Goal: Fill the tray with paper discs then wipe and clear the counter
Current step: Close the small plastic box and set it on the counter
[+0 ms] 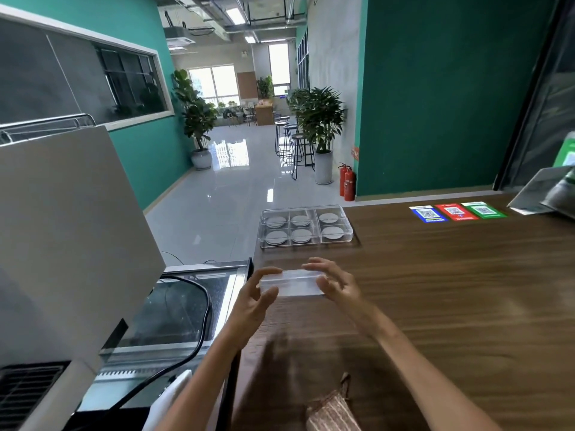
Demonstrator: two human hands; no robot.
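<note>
Tray (306,227) sits at far desk (435,290) edge, all six cells holding a paper disc. Left hand (252,303) and right hand (337,283) grip a clear plastic box (291,284) by its ends, fingers curled on it. Looks light, stiff, slick; end holds suit.

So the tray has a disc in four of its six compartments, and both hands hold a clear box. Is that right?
Not quite. In the head view the tray has a disc in all six compartments, not four. The left hand and right hand do hold the clear box.
</note>
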